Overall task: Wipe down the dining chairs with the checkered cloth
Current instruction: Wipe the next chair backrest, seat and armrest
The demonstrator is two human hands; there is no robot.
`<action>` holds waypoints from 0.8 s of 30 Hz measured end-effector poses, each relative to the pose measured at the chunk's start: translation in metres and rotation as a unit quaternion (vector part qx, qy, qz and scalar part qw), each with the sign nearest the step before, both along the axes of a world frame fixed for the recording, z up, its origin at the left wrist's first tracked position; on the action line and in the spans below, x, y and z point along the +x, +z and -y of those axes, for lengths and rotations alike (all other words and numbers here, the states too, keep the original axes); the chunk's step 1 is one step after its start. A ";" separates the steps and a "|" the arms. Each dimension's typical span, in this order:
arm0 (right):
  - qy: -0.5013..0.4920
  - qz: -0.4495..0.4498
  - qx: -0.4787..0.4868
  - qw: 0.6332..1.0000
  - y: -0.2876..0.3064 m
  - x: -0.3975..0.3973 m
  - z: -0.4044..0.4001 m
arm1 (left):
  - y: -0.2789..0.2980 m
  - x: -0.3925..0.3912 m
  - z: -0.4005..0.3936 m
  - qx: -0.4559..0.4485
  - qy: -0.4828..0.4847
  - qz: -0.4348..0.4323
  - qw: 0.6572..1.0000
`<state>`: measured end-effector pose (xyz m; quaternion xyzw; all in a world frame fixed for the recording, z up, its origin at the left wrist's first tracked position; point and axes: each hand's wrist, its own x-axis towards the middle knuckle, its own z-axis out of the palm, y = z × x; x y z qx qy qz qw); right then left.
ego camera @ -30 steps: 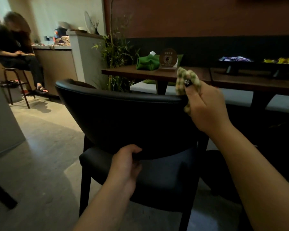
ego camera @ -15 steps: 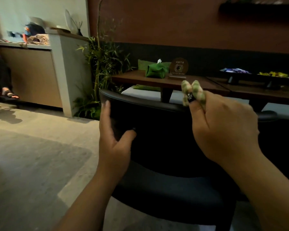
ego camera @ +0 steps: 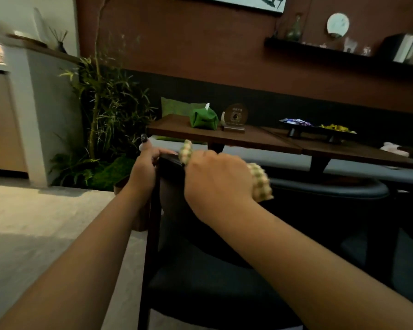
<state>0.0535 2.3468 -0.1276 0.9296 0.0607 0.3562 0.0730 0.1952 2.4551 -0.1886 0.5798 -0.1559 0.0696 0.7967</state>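
My L hand (ego camera: 145, 167) gripping chair (ego camera: 200, 277) backrest's left top corner, R hand (ego camera: 216, 184) clutching bunched cloth (ego camera: 260, 181) on backrest top edge, table (ego camera: 260, 140) w/ green pouch (ego camera: 203, 118) behind

Head view faces forward, close over chair (ego camera: 200, 234).

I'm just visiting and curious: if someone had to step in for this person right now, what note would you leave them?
Left hand: grips the top left corner of the dark chair backrest, steadying it.
Right hand: holds the bunched checkered cloth against the top edge of the backrest, beside the left hand.
Done: the cloth is on the chair; how much has been wiped cannot be told.
Left: probably the rest of this backrest, the seat, and the other chair tucked under the wooden table.
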 end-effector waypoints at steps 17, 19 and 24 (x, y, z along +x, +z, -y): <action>0.004 -0.066 0.000 0.998 0.007 -0.021 0.024 | -0.017 0.015 0.007 0.161 0.178 0.194 0.951; -0.006 -0.034 -0.007 0.999 0.006 -0.032 0.041 | -0.017 0.019 0.006 0.171 0.184 0.203 0.946; -0.008 0.006 -0.020 1.000 0.002 -0.021 0.032 | -0.014 0.008 0.006 0.163 0.206 0.194 0.945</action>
